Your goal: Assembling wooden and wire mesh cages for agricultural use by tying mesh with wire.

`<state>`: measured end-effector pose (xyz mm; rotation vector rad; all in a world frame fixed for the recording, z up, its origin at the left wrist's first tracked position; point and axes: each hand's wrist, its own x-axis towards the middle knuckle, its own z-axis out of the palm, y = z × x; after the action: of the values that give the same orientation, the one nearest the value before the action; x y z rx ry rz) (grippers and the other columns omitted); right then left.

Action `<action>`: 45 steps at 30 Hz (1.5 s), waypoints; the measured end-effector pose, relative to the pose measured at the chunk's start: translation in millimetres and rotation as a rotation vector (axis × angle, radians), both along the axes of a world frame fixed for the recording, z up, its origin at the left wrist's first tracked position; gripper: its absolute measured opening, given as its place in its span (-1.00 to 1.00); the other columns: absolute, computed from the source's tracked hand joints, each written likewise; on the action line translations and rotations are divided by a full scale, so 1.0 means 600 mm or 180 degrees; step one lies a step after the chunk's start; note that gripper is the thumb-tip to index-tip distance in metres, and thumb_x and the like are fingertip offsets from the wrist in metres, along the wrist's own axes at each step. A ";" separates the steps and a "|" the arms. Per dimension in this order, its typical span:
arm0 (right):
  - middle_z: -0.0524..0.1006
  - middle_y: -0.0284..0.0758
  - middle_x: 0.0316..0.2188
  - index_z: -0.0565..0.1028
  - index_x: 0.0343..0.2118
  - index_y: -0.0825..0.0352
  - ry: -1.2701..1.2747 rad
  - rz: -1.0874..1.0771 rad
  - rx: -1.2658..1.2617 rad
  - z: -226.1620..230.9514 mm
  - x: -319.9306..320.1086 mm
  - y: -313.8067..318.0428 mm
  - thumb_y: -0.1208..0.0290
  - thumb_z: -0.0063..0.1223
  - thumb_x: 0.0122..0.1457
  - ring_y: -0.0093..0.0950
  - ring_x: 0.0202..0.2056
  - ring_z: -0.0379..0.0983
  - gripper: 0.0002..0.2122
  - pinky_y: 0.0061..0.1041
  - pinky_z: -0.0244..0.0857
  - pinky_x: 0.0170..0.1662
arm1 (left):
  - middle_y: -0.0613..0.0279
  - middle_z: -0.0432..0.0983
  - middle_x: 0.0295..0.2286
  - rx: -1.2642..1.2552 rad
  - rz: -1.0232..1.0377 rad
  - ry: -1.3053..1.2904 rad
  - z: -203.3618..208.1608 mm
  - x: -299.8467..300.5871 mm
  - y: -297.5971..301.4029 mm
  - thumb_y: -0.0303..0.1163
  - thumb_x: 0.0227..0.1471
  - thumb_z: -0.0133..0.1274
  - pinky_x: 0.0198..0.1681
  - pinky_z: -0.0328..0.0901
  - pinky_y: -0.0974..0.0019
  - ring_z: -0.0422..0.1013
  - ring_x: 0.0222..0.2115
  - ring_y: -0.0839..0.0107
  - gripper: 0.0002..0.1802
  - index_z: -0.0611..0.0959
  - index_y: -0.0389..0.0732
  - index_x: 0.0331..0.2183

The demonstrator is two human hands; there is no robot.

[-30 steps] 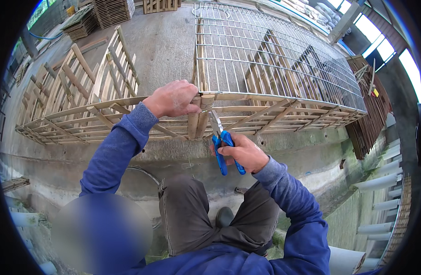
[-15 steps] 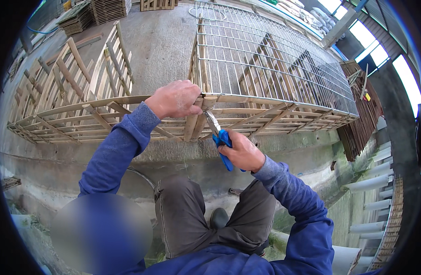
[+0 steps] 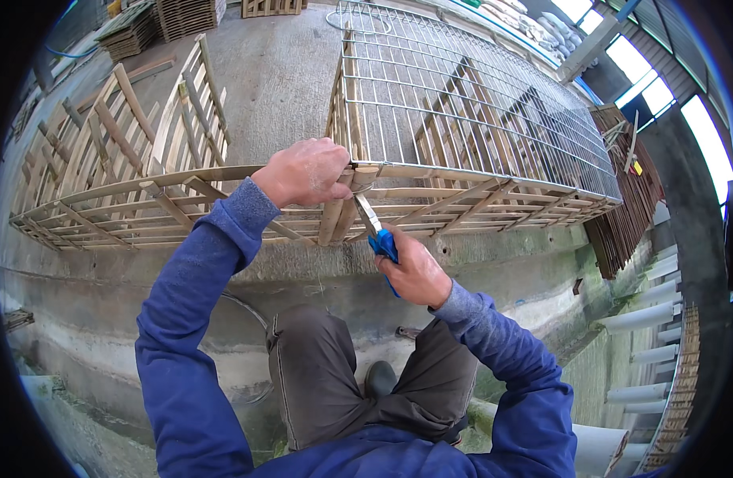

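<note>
Blue-handled pliers (image 3: 385,246): angled up to the paired bamboo posts (image 3: 332,221), clamped by the handles in the right hand (image 3: 419,271), its grip closed around them.
Left hand (image 3: 306,171): curled at the posts' tops, thumb beside the pliers' tip; what its fingers clamp is hidden.
Thumb at risk: a slipping tip could pinch it; hard leverage might crack a post.
Wire mesh (image 3: 577,139): stretches right, over the slatted frame (image 3: 479,190).
Concrete floor (image 3: 286,80): beyond.

Blue-handled, silver-tipped pliers (image 3: 384,246) show mid-frame; silvery mesh (image 3: 462,107), upper right, is gridded; below, the person's sleeves (image 3: 514,338) are blue, trousers (image 3: 322,382) grey-brown.
</note>
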<state>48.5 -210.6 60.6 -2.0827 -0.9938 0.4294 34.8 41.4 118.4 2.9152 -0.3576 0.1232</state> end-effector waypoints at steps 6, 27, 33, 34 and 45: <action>0.41 -0.10 -0.47 0.31 -0.03 0.43 -0.0095 -0.0084 0.0134 -0.005 -0.010 0.003 0.50 -0.03 0.10 -0.21 -0.43 0.36 -0.65 -0.30 0.25 -0.29 | -0.04 0.46 -0.41 -0.0071 -0.0001 -0.0062 -0.006 -0.001 0.001 0.01 -0.12 0.17 -0.15 0.27 0.07 0.37 -0.27 0.01 -0.49 0.51 -0.31 -0.44; 0.46 -0.38 -0.40 0.39 -0.19 0.36 0.3414 -0.0429 0.1196 -0.018 -0.056 0.041 0.30 -0.13 0.29 -0.52 -0.40 0.47 -0.79 -0.40 0.49 -0.35 | -0.02 0.48 -0.40 0.0100 0.0153 0.0051 -0.001 0.003 -0.001 0.03 -0.13 0.18 -0.20 0.30 0.06 0.41 -0.28 -0.01 -0.49 0.53 -0.28 -0.41; 0.47 -0.37 -0.37 0.40 -0.17 0.36 0.3932 -0.0320 0.1487 -0.020 -0.057 0.041 0.28 -0.12 0.28 -0.52 -0.38 0.48 -0.77 -0.43 0.50 -0.35 | -0.01 0.50 -0.41 0.0000 0.0742 0.0291 0.040 -0.021 -0.032 -0.05 -0.17 0.22 -0.23 0.31 0.06 0.42 -0.29 0.02 -0.55 0.57 -0.27 -0.42; 0.47 -0.37 -0.37 0.40 -0.17 0.36 0.3952 -0.0303 0.1497 -0.021 -0.058 0.041 0.28 -0.12 0.28 -0.52 -0.38 0.48 -0.77 -0.43 0.50 -0.35 | -0.01 0.50 -0.41 0.0021 0.0753 0.0305 0.033 -0.027 -0.038 -0.05 -0.17 0.22 -0.23 0.31 0.06 0.42 -0.29 0.02 -0.55 0.57 -0.27 -0.42; 0.48 -0.32 -0.54 0.41 -0.36 0.42 0.2646 -0.0038 0.0516 0.011 -0.006 0.001 0.37 -0.09 0.24 -0.51 -0.53 0.48 -0.81 -0.48 0.40 -0.55 | 0.25 0.52 -0.44 -0.5290 0.1244 0.0483 -0.141 -0.102 -0.166 -0.19 0.16 -0.01 -0.37 0.38 0.49 0.43 -0.47 0.57 -0.64 0.58 -0.33 -0.27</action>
<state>45.0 -210.2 67.4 -1.5216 -0.4881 1.0560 -26.4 -58.3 33.8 1.2824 0.2758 0.1451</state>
